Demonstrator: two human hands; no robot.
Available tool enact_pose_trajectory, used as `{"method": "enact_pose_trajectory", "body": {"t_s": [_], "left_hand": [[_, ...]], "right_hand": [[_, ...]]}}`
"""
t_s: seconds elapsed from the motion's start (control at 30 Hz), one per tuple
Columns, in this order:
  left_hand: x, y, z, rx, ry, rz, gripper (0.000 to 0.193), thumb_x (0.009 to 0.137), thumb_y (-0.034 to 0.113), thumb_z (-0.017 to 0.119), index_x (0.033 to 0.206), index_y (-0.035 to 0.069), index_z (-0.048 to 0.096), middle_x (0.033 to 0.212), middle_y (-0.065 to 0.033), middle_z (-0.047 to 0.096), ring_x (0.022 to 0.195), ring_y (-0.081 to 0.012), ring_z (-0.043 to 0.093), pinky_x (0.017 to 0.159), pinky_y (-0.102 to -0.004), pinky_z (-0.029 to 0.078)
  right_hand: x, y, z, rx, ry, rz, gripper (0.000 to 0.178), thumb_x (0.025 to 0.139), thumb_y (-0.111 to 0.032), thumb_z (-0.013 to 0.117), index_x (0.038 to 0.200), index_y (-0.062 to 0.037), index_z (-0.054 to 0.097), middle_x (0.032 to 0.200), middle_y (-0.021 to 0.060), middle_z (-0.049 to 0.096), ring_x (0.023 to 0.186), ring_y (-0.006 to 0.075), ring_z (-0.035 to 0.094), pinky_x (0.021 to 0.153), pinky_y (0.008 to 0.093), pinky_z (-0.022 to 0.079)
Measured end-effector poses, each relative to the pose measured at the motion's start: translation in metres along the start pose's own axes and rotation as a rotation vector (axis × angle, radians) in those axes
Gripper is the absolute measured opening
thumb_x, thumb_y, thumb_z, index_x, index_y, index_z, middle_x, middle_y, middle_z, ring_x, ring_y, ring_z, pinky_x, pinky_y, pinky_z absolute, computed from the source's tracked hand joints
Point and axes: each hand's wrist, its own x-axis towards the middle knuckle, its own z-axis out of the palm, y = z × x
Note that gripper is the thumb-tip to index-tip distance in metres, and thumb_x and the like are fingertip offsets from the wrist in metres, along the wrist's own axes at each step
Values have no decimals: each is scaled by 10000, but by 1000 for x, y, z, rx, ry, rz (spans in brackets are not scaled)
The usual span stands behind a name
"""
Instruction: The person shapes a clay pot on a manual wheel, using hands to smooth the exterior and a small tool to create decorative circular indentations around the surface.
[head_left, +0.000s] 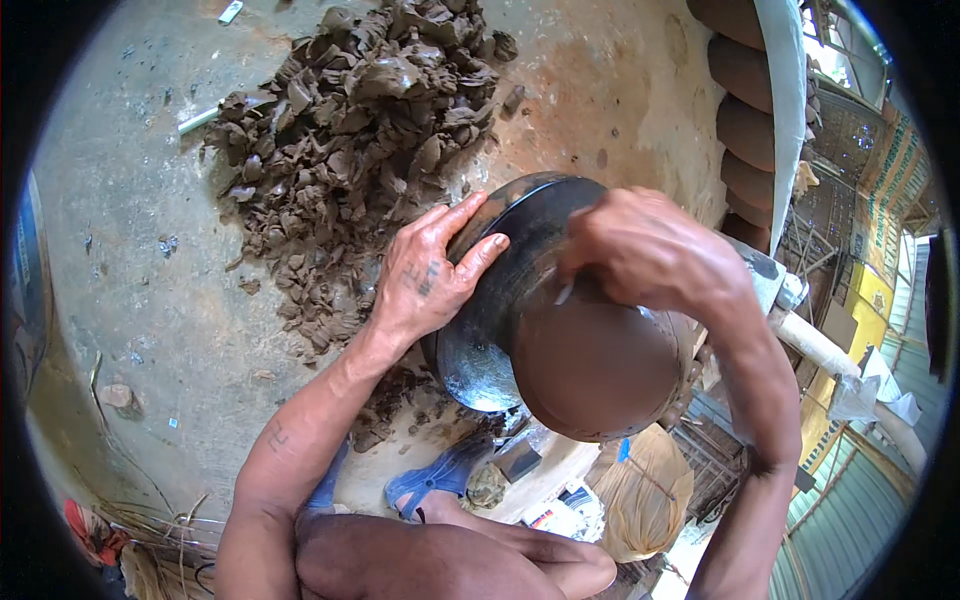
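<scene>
A black, shiny round base (472, 365) with a raised rim stands tilted in front of me. My left hand (428, 262) grips its upper left rim, thumb on the near side and fingers over the edge. Against the base sits a smooth, brown, rounded clay pot (600, 372), blurred in the middle. My right hand (650, 250) is closed in a fist at the pot's upper edge. A small pale tip shows below its fingers; the rest of what it holds is hidden.
A big heap of dark clay shavings (350, 130) covers the floor beyond my left hand. Several brown clay pots (745, 120) are stacked at the far right. A blue sandal (445, 475), a tan bag (645, 490) and a pale pipe (825, 345) are nearby.
</scene>
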Motion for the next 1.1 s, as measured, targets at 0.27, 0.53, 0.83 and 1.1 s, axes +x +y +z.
{"method": "enact_pose_trajectory", "body": {"t_s": [0.27,0.53,0.83,1.1], "left_hand": [[14,2,-2,-8,-57,-25,556,991,310,847,1445,13,724,1315,-230,782,1193,-347,777,1051,-418,579],[27,3,1,54,12,1,562,991,376,848,1397,-1,751,1250,-227,810,1105,-292,808,973,-401,602],[48,12,2,-11,-162,-116,624,988,436,837,1416,-8,739,1202,-245,823,1054,-270,825,950,-399,613],[48,10,-2,-27,-207,-150,629,991,449,831,1410,-11,741,1247,-248,812,1110,-287,816,989,-403,603]], "right_hand": [[-150,-31,75,43,593,74,208,759,-107,776,962,-120,820,961,58,770,824,285,745,681,448,590],[-82,0,37,-44,697,5,255,777,-28,741,1013,-102,804,911,97,736,858,348,731,739,452,599],[7,6,7,-42,-33,-32,406,792,-10,688,1111,-177,877,954,134,761,930,366,756,811,464,614],[-140,-12,58,105,508,-47,307,708,-81,737,1000,-92,831,996,75,768,888,305,711,722,441,584]]}}
